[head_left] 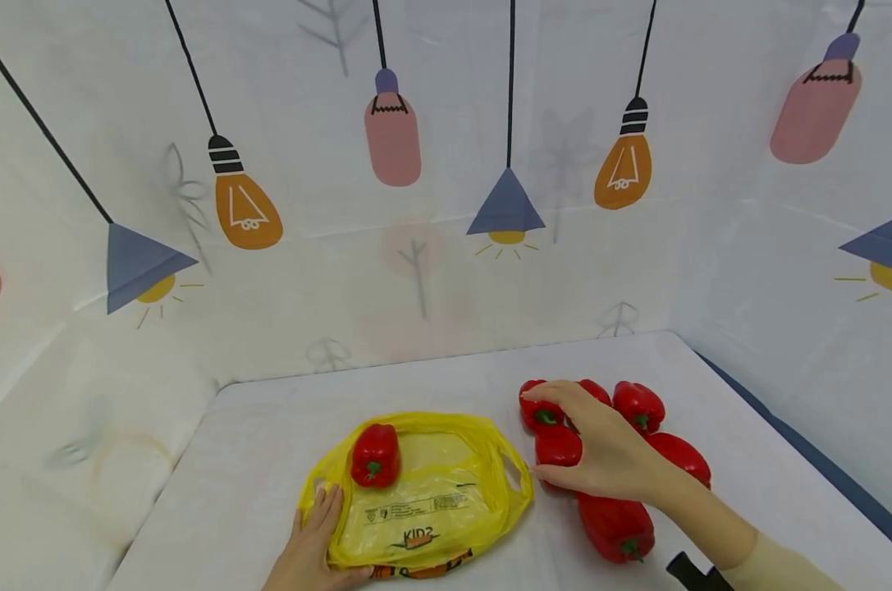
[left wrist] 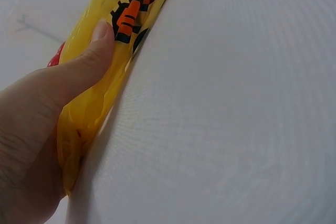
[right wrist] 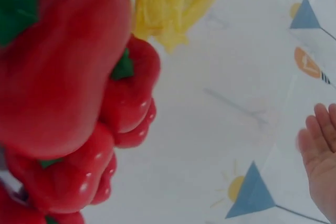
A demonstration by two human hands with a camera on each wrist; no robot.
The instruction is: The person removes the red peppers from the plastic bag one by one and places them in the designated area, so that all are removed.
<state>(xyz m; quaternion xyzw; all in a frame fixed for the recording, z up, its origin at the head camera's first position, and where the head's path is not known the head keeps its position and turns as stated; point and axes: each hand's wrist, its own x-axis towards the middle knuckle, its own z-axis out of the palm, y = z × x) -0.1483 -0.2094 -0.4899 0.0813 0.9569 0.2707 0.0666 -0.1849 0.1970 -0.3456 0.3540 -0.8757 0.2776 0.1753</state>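
A yellow plastic bag (head_left: 386, 525) lies spread on the table with its mouth facing up and one red bell pepper (head_left: 375, 451) in its left part. Along the bag's left front corner rests my left hand (head_left: 314, 538), fingers straight against the side. Its thumb (left wrist: 86, 69) lies along the outside of the bag in the left wrist view. My right hand (head_left: 604, 451) reaches over a cluster of red peppers, thumb and fingers spread on either side of one pepper (head_left: 558, 447). In the right wrist view that hand (right wrist: 323, 156) appears open-palmed, apart from the large pepper (right wrist: 68, 72).
Around the right hand lie several more peppers, among them a front one (head_left: 615, 529), one at the right (head_left: 680, 460) and a back one (head_left: 639, 405). A white cloth covers the table (head_left: 217, 501). Behind it hangs a sheet (head_left: 446, 279) printed with lamps.
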